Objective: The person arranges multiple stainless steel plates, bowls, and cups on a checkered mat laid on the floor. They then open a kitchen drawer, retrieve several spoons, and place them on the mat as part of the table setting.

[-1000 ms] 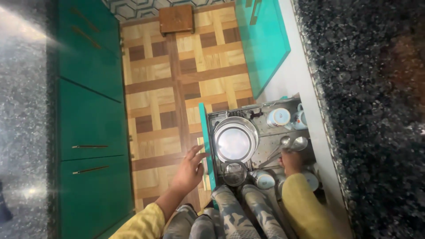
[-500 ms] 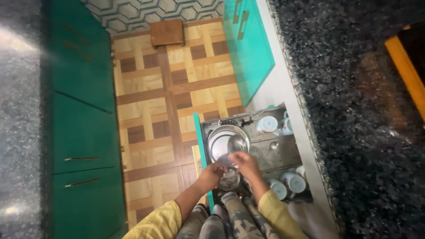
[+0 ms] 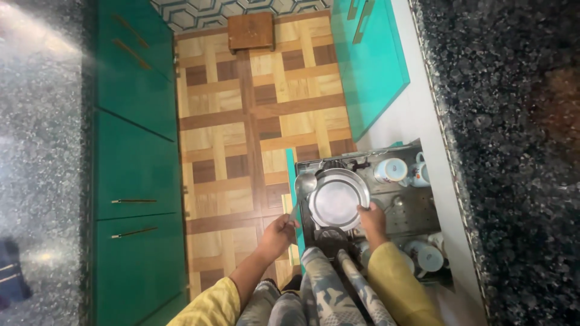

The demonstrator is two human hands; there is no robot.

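The right hand [image 3: 373,218] has its grip closed on the lower right rim of a round steel plate [image 3: 336,199], fingers curled over the edge, the plate lying face up in the front part of an open pull-out drawer [image 3: 417,214]. The left hand [image 3: 279,232] is closed around the handle of a steel ladle [image 3: 304,184], whose bowl lies just beside the plate's left edge, above the drawer's teal front panel [image 3: 293,199]. Both forearms wear yellow sleeves, and patterned trouser legs show between them at the bottom of the view. Behind the plate in the drawer stand white cups with blue insides [image 3: 389,171], and more of them sit near the right sleeve [image 3: 428,256]. The drawer juts out below a dark speckled stone worktop [image 3: 501,151]. To the left lies a wooden parquet floor [image 3: 241,133] with a small brown stool [image 3: 251,30] at its far end, and green cabinet doors [image 3: 133,175] line the opposite side.
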